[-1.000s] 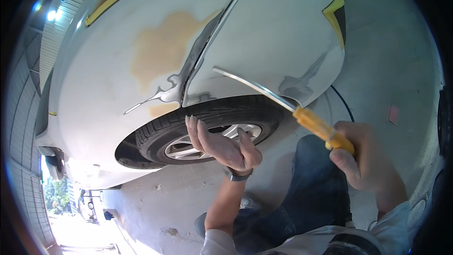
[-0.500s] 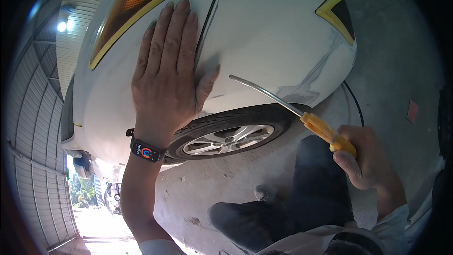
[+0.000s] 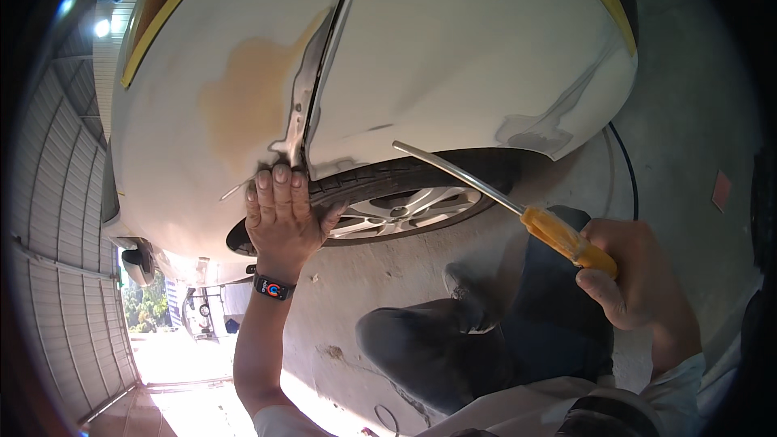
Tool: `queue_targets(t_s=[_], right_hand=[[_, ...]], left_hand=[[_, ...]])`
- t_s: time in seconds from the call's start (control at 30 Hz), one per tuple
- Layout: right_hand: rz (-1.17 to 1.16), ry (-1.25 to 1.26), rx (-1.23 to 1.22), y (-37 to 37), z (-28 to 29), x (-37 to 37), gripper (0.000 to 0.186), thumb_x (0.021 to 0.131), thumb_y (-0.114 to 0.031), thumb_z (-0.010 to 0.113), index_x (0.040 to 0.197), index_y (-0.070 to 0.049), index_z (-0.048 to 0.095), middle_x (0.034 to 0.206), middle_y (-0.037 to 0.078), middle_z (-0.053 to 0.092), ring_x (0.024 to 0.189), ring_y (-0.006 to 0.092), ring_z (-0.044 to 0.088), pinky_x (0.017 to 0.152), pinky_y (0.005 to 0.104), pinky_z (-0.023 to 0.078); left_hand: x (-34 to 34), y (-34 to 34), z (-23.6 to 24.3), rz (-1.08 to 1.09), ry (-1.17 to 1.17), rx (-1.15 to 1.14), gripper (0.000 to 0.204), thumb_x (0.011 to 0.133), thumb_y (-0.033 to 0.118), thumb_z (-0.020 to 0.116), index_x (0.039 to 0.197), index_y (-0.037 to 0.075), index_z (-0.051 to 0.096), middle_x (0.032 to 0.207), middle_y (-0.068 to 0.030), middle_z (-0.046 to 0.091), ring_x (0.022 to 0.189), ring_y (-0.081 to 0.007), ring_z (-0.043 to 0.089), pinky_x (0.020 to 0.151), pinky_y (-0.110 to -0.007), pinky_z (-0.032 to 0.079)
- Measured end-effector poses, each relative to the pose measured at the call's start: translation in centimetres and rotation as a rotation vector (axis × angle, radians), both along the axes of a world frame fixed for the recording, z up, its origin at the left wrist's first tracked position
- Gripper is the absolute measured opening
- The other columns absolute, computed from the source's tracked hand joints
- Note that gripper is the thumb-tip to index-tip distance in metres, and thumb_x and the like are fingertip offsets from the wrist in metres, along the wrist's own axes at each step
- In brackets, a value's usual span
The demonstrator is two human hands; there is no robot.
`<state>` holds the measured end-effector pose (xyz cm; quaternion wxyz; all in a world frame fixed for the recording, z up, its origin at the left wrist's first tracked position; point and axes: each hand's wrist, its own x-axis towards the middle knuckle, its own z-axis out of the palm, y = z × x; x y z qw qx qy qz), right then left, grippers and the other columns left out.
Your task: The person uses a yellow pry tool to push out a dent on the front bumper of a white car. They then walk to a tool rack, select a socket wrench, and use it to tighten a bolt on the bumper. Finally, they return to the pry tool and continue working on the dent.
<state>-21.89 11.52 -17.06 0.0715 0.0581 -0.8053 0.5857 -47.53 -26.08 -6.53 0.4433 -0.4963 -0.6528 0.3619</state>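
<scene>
My left hand [image 3: 282, 218] lies flat, fingers stretched out, against the lower edge of a white car's fender [image 3: 186, 137], just above the wheel. Over its fingertips runs a patch of tan filler [image 3: 247, 97] beside a sanded strip of bare grey metal [image 3: 299, 109] along the panel gap. My right hand [image 3: 635, 271] is closed round the yellow handle of a screwdriver [image 3: 558, 235]. The long metal shaft points up and left, its tip apart from the bumper [image 3: 453, 48] and in front of it. A smartwatch [image 3: 273, 287] sits on my left wrist.
Below the panels is the tyre with its silver alloy wheel [image 3: 405, 210]. Yellow masking tape [image 3: 174, 12] edges the headlight. My bent knee [image 3: 405, 348] is close under the wheel. On the concrete floor at right lie a dark hose [image 3: 627, 166] and a reddish rectangular piece [image 3: 720, 191].
My left hand has slid down the fender toward the wheel arch, uncovering the tan patch and bare strip. The screwdriver stays in my right hand, slightly lower in view.
</scene>
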Motion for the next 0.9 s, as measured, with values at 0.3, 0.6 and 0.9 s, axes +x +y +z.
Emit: queue_targets(t_s=[0.3, 0.6, 0.9], right_hand=[[0.064, -0.035, 0.075, -1.3, 0.5, 0.2, 0.043, 0.093, -0.044, 0.073, 0.085, -0.004, 0.06, 0.068, 0.009, 0.058, 0.055, 0.0273, 0.06, 0.053, 0.0378, 0.046], [0.05, -0.015, 0.065, -1.8, 0.0, 0.1, 0.057, 0.1, -0.058, 0.056, 0.081, -0.004, 0.059, 0.068, 0.007, 0.053, 0.053, 0.022, 0.054, 0.051, 0.0347, 0.041], [0.106, -0.033, 0.127, -1.5, 0.6, -0.1, 0.044, 0.095, -0.046, 0.07, 0.084, -0.004, 0.059, 0.069, 0.009, 0.056, 0.058, 0.027, 0.059, 0.055, 0.0381, 0.046]], left_hand=[[0.5, 2.0, 1.3, 0.045, -0.183, 0.222, 0.09, 0.101, 0.07, 0.037, 0.16, 0.003, 0.03, 0.167, -0.0176, 0.028, 0.156, -0.0362, 0.024, 0.127, -0.05, 0.017], [-0.1, 1.0, -1.9, -0.063, -0.062, 0.17, 0.09, 0.101, 0.071, 0.036, 0.162, 0.005, 0.027, 0.168, -0.0139, 0.028, 0.157, -0.0332, 0.022, 0.129, -0.049, 0.012], [0.5, 6.0, 1.6, 0.004, -0.188, 0.256, 0.091, 0.099, 0.074, 0.038, 0.158, 0.005, 0.037, 0.165, -0.0142, 0.034, 0.153, -0.0344, 0.031, 0.126, -0.05, 0.021]])
